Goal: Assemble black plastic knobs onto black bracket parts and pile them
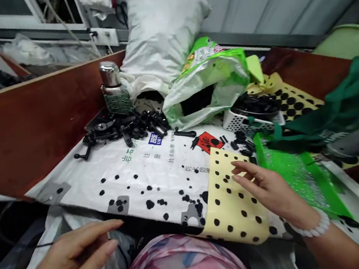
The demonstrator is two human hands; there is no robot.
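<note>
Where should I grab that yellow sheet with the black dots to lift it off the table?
Take the yellow sheet by its near edge, which hangs slightly over the table front above the lap. Come from below and in front, probably pinching with the fingers of the right hand, already resting on it. It lies flat elsewhere, offering no lip.

- The yellow sheet (pixel 235 205) under the right hand (pixel 268 187) looks like matt paper or thin foam, punched with round holes.
- The white sack (pixel 145 172) spread across the bench is woven plastic, faintly glossy, with print.
- The flask (pixel 112 83) is shiny metal.
- The bench wall (pixel 31 124) is smooth reddish-brown wood.
- The black parts (pixel 127 127) look like matt plastic.
- The green bag (pixel 209 80) is glossy plastic film.
- The bracelet (pixel 314 225) has smooth white beads.
</note>
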